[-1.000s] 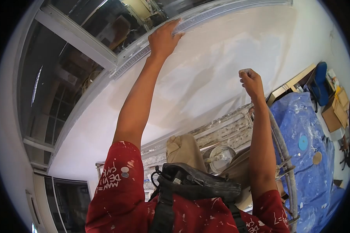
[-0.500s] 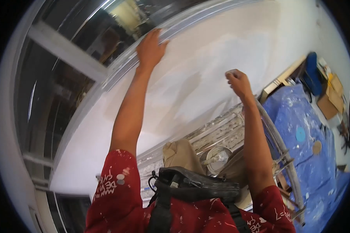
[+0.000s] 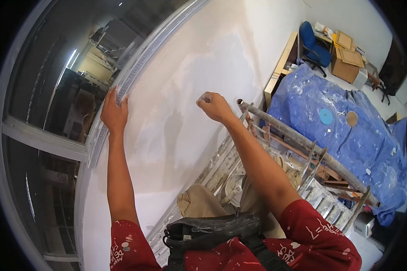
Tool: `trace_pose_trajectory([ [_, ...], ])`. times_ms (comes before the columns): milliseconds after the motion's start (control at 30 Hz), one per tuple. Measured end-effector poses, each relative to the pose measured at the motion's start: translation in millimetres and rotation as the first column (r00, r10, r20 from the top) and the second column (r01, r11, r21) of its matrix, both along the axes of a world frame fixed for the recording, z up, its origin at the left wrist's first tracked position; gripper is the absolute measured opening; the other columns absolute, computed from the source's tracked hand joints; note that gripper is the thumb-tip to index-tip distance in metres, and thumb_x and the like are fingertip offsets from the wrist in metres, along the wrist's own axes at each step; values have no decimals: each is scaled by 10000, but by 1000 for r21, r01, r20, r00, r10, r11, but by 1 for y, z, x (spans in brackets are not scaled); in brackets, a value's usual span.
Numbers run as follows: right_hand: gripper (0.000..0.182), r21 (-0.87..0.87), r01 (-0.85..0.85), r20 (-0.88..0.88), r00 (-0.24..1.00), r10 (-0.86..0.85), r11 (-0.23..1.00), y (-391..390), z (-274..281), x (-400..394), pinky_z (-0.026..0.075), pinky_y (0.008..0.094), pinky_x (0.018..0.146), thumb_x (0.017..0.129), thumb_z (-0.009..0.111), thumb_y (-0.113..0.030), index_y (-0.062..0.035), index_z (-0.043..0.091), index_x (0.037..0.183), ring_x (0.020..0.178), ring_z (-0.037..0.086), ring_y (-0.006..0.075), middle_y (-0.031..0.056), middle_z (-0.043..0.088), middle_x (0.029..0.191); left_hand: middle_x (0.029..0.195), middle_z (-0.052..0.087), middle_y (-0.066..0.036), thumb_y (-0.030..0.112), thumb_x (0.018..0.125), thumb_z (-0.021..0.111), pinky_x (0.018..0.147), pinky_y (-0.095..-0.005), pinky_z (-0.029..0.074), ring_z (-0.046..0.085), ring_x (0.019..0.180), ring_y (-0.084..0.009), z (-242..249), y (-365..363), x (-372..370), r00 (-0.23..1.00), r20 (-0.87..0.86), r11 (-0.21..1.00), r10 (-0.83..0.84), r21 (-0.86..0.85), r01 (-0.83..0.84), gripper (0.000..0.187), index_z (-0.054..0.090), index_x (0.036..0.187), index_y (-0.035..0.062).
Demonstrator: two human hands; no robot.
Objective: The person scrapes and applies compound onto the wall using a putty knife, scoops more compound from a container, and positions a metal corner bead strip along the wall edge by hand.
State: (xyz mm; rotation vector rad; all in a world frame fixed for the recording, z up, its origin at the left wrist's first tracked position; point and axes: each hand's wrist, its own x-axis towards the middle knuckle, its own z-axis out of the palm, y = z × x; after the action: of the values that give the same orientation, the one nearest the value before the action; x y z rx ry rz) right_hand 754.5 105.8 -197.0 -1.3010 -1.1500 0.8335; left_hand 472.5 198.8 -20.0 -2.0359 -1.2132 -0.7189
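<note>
My left hand (image 3: 115, 112) rests on the edge of the grey window frame (image 3: 138, 67), thumb apart from the fingers, with nothing seen in it. Nearer the middle, in front of the white and beige patched wall (image 3: 190, 86), my right hand (image 3: 214, 106) is closed; a small greyish thing seems to show at its curled fingers, too small to name. Both arms reach forward from red, paint-spotted sleeves. A black bag (image 3: 212, 230) lies across my front.
Below me is a paint-spattered scaffold platform (image 3: 215, 165) with a round bucket (image 3: 234, 187). A metal scaffold rail (image 3: 298, 144) runs along the right. Beyond it are a blue plastic sheet (image 3: 303, 106), a blue chair (image 3: 313, 45) and cardboard boxes (image 3: 343, 63).
The view has turned, showing more of the sheet and scaffold rail. My left hand now sits lower on the window frame, and my right hand appears further left, still closed.
</note>
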Motion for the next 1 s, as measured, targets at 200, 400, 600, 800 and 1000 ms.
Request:
trace_pose_trajectory([
  [200, 300, 5, 23, 13, 1000, -23, 1000, -1, 2, 0, 516, 389, 766, 828, 594, -258, 15, 687, 910, 813, 665, 321, 186, 696, 835, 1298, 611, -108, 327, 874, 688, 922, -403, 503, 599, 1170, -313, -1, 2, -2, 999, -11, 999, -35, 23, 36, 482, 597, 1299, 118],
  [400, 298, -8, 11, 13, 1000, -11, 1000, -4, 4, -3, 516, 384, 766, 830, 593, -257, 12, 693, 907, 810, 666, 316, 184, 697, 835, 1304, 613, -115, 322, 876, 692, 936, -389, 499, 598, 1176, -310, 0, 1, -4, 1000, 0, 1000, -16, -4, 16, 487, 597, 1311, 125],
  [600, 314, 47, 29, 52, 998, -31, 998, -1, -1, -1, 520, 408, 779, 833, 601, -274, 10, 690, 934, 834, 666, 353, 205, 697, 857, 1329, 604, -105, 318, 884, 682, 960, -381, 489, 585, 1206, -296, -2, 5, -4, 999, -28, 1000, -20, -4, 19, 497, 588, 1334, 129],
  [800, 314, -25, -3, 41, 999, 4, 1000, -3, 4, 0, 515, 435, 773, 833, 588, -268, 15, 683, 931, 853, 659, 372, 220, 694, 886, 1328, 608, -103, 301, 889, 686, 951, -372, 496, 595, 1197, -285, -2, 3, -2, 999, -42, 999, -31, 11, 31, 490, 589, 1339, 132],
  [1000, 288, -57, -20, 40, 999, 22, 998, -2, 1, -2, 509, 427, 766, 831, 572, -239, 16, 664, 928, 856, 647, 355, 198, 685, 886, 1305, 625, -101, 292, 884, 702, 944, -373, 503, 608, 1179, -282, -4, 1, -2, 997, -50, 997, -52, 47, 54, 468, 613, 1305, 108],
])
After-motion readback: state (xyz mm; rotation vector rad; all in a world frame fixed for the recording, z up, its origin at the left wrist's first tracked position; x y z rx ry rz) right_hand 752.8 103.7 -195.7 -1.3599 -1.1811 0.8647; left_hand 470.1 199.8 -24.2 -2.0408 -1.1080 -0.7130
